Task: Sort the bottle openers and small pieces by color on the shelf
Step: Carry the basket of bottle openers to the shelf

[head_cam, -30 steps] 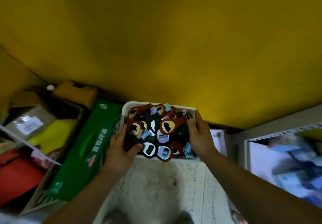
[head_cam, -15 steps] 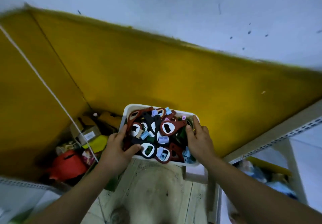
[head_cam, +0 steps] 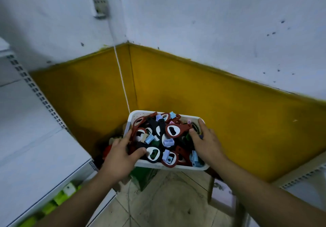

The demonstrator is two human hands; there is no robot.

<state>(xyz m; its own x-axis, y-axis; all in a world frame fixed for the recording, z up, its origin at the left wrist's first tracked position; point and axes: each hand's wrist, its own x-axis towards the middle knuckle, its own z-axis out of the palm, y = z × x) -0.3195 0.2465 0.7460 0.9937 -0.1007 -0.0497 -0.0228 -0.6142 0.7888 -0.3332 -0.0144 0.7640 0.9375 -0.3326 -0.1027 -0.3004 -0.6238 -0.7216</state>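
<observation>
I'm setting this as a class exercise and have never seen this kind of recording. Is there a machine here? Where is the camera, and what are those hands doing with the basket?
There is no machine: a person works bare-handed. The single picture comes from a wide-angle camera worn on their head, looking forward and down. The left hand and the right hand grip opposite sides of a white basket, thumbs hooked inside. It is heaped with red bottle openers, black bottle openers and small pale blue pieces, all mixed together. The basket seems held above the tiled floor, in a corner of yellow-and-white wall. A white shelf stands to the left. Nothing is sorted yet.
</observation>
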